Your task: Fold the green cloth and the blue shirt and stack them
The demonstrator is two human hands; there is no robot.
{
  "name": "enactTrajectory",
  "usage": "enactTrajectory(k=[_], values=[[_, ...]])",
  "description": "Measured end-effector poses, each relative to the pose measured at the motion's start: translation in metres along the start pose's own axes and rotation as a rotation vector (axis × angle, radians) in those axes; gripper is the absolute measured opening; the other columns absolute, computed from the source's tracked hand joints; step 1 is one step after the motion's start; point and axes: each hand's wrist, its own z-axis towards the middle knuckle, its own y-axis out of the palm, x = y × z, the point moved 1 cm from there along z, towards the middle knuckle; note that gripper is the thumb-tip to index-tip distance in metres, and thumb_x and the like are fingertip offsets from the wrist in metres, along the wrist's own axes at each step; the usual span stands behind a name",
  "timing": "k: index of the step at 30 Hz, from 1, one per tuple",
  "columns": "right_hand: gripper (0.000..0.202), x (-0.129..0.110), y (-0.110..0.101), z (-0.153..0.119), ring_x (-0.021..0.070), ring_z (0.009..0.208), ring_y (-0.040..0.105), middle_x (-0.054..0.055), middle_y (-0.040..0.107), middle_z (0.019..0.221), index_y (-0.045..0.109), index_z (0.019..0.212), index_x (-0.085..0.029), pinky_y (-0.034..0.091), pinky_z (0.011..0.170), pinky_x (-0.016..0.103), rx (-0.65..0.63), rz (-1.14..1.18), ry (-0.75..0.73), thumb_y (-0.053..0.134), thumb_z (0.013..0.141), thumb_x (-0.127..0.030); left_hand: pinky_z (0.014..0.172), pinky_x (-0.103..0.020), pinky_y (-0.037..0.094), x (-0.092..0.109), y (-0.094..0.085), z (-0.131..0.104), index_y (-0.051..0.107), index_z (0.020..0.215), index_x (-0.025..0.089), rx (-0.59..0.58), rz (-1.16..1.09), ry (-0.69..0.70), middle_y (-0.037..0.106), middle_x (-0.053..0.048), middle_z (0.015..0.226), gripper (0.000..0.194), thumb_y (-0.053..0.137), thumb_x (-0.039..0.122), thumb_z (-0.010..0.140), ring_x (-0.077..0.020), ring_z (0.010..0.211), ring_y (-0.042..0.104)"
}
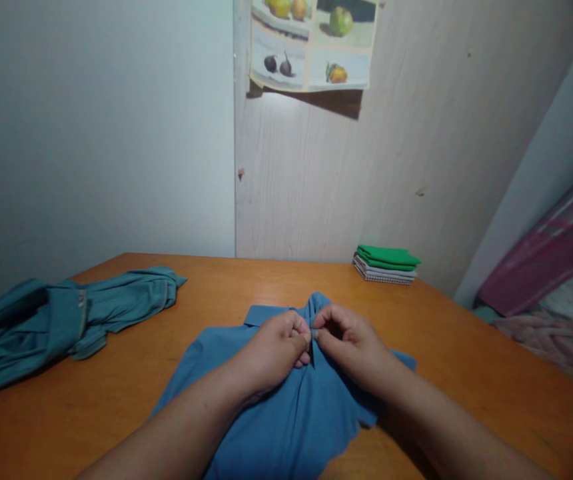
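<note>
A blue collared shirt point(276, 427) lies on the orange-brown table point(216, 283) in front of me, its collar towards the far side. My left hand point(284, 343) is closed on the shirt's front edge just below the collar. Close beside it on the right, my right hand point(349, 340) pinches the cloth between thumb and forefinger. The fingertips of both hands nearly meet. Whatever small part of the shirt lies between them is too small to make out. Creases run down the shirt from the pinched spot.
A crumpled teal garment point(126, 300) lies at the table's left. Folded cloths point(386, 263), green over checked, are stacked at the back right. A fruit poster point(311, 47) hangs on the wall behind. Pink and white fabrics point(566, 320) are beyond the right edge.
</note>
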Motion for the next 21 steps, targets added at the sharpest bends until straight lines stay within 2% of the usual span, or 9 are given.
enactTrajectory(k=[4, 11, 15, 18, 21], values=[[0.007, 0.001, -0.003, 0.000, 0.0120, 0.061, 0.046, -0.004, 0.052, 0.066, 0.054, 0.075, -0.021, 0.036, 0.056, 0.025, -0.029, -0.012, 0.062, 0.058, 0.080, -0.020, 0.060, -0.024, 0.045, 0.000, 0.001, -0.001, 0.054, 0.084, 0.017, -0.038, -0.064, -0.022, 0.059, 0.002, 0.066, 0.003, 0.053, 0.017, 0.082, -0.0113, 0.062, 0.057], [0.004, -0.001, -0.008, 0.001, 0.0123, 0.065, 0.050, -0.002, 0.057, 0.070, 0.063, 0.079, -0.018, 0.038, 0.060, 0.024, -0.183, 0.015, 0.094, 0.059, 0.079, -0.019, 0.060, -0.023, 0.043, 0.005, -0.001, -0.002, 0.053, 0.084, 0.018, -0.034, -0.117, -0.007, 0.057, 0.004, 0.067, 0.011, 0.054, 0.014, 0.074, -0.0100, 0.061, 0.055], [0.002, -0.005, -0.007, 0.000, 0.0121, 0.065, 0.050, -0.003, 0.056, 0.070, 0.062, 0.080, -0.018, 0.039, 0.061, 0.024, -0.167, -0.013, 0.053, 0.060, 0.080, -0.019, 0.060, -0.023, 0.043, 0.008, -0.002, -0.002, 0.053, 0.079, 0.018, -0.008, -0.103, -0.001, 0.056, 0.003, 0.065, 0.003, 0.054, 0.019, 0.076, -0.0101, 0.060, 0.053], [0.003, -0.008, -0.005, -0.001, 0.0123, 0.065, 0.051, -0.002, 0.057, 0.070, 0.063, 0.079, -0.019, 0.038, 0.060, 0.024, -0.142, -0.076, 0.008, 0.061, 0.079, -0.016, 0.058, -0.022, 0.042, 0.007, -0.002, 0.000, 0.052, 0.076, 0.018, 0.003, -0.094, 0.003, 0.056, 0.003, 0.067, 0.009, 0.057, 0.025, 0.078, -0.0097, 0.059, 0.052], [0.006, -0.009, -0.004, -0.002, 0.0121, 0.065, 0.052, -0.002, 0.059, 0.070, 0.064, 0.081, -0.018, 0.038, 0.058, 0.023, -0.164, -0.074, 0.030, 0.063, 0.077, -0.014, 0.055, -0.021, 0.041, 0.003, -0.002, 0.002, 0.050, 0.075, 0.019, 0.039, -0.076, 0.008, 0.056, 0.004, 0.066, 0.011, 0.059, 0.024, 0.077, -0.0086, 0.056, 0.051]])
